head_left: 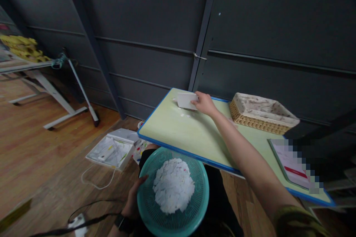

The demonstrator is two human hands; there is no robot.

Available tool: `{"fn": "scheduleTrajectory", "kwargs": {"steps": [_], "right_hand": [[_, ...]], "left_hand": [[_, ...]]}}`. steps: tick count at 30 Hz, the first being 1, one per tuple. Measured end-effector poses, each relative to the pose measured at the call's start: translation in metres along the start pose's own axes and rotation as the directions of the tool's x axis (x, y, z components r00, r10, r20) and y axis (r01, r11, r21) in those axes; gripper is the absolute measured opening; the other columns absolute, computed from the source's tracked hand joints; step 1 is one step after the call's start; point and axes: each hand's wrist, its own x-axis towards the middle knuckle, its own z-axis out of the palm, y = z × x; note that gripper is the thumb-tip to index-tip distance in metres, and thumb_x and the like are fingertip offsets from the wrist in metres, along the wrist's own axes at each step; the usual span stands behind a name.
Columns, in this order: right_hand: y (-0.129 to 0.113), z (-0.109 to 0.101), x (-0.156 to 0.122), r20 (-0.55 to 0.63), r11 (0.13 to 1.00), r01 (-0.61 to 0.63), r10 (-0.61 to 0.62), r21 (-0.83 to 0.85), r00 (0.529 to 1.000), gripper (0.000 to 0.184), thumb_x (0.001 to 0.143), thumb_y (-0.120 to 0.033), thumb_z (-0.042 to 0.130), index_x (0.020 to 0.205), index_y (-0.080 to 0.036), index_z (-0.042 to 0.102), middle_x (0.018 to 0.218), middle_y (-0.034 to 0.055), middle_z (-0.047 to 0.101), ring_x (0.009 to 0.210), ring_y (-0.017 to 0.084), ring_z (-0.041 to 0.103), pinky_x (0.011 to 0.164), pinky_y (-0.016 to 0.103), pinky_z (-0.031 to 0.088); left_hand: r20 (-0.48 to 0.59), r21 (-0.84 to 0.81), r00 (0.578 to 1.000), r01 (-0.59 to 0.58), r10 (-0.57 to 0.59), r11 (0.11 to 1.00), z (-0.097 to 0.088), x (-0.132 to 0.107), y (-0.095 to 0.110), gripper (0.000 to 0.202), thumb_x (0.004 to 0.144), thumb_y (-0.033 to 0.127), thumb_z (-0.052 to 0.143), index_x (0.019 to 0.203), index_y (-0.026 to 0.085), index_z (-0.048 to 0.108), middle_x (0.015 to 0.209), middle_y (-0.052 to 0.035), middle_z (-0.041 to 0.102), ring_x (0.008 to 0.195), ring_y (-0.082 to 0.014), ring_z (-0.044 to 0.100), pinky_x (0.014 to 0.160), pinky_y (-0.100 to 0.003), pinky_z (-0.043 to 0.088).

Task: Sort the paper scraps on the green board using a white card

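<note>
My right hand (205, 103) grips a flat white card (187, 100), held tilted on the far left part of the pale green tabletop (172, 129). Small white scraps (187, 114) lie on the table just below the card. Under the near table edge, my left hand (136, 192) holds the left rim of a teal plastic colander (198, 207), its thumb over the rim. A heap of torn white paper bits (174, 185) fills the colander's middle. The left fingers beneath the rim are hidden.
A lined wicker basket (258, 124) stands at the table's back right, with a framed sheet (292, 166) nearer me. On the floor at left lie an open white box (111, 152), cables and a power strip (79, 224). Behind the table rises a dark panelled wall (147, 14).
</note>
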Motion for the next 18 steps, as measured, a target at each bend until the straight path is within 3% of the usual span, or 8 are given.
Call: {"fn": "scheduleTrajectory", "kwargs": {"steps": [5, 10, 18], "right_hand": [[0.0006, -0.0012, -0.0002, 0.014, 1.000, -0.014, 0.015, -0.023, 1.000, 0.031, 0.078, -0.026, 0.054, 0.107, -0.015, 0.061, 0.099, 0.0108, 0.068, 0.085, 0.023, 0.060, 0.072, 0.029, 0.040], [0.0012, -0.0013, 0.0006, 0.046, 0.998, -0.006, 0.009, -0.065, 0.999, 0.033, 0.079, -0.026, 0.054, 0.109, -0.015, 0.061, 0.103, 0.0112, 0.067, 0.089, 0.025, 0.061, 0.075, 0.030, 0.041], [0.0058, -0.0060, 0.0000, 0.061, 0.985, -0.048, 0.059, -0.163, 0.996, 0.034, 0.079, -0.027, 0.051, 0.109, -0.015, 0.060, 0.104, 0.0120, 0.067, 0.092, 0.026, 0.061, 0.076, 0.031, 0.041]], "left_hand": [[-0.046, 0.046, 0.997, -0.061, 0.063, 0.997, 0.0000, 0.0007, 0.0000, 0.009, 0.061, 0.021, 0.071, 0.067, 0.016, 0.066, 0.056, -0.0019, 0.073, 0.077, -0.0306, 0.072, 0.073, -0.040, 0.056], [-0.052, 0.054, 0.998, -0.040, 0.043, 0.998, 0.0006, 0.0003, 0.0001, 0.014, 0.061, 0.021, 0.071, 0.073, 0.016, 0.068, 0.053, -0.0012, 0.072, 0.077, -0.0311, 0.072, 0.073, -0.041, 0.056], [-0.008, 0.044, 1.000, -0.012, 0.013, 0.999, 0.0049, -0.0057, 0.0023, 0.007, 0.060, 0.023, 0.071, 0.064, 0.019, 0.066, 0.061, -0.0042, 0.075, 0.091, -0.0329, 0.069, 0.081, -0.042, 0.053]]}}
